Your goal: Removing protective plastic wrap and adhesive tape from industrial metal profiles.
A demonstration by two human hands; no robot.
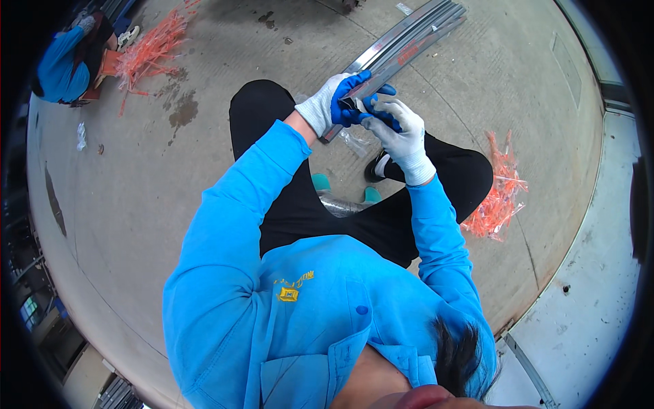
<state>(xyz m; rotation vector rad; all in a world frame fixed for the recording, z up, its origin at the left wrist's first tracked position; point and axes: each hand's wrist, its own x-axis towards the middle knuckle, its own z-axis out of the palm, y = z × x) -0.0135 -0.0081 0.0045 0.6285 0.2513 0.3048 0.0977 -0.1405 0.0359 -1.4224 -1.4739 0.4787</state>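
Both my hands wear white knit gloves with blue coated fingers. My left hand (332,102) is wrapped round the near end of a long grey metal profile (398,65), which has reddish marks along its side. At that same open end, the fingers of my right hand (398,129) are bent together against the profile. A small pale bit shows between the fingers there, too small to name. More silvery metal profiles (402,34) lie side by side just beyond, running away to the upper right. Clear plastic film (354,142) lies on the floor below my hands.
Orange-red plastic strips lie in a heap (501,194) by my right knee. Another strip heap (155,51) is at the far left, beside a crouching co-worker (65,65) in blue. Dark stains (182,112) mark the concrete floor (136,184). A pale ledge (593,273) runs along the right.
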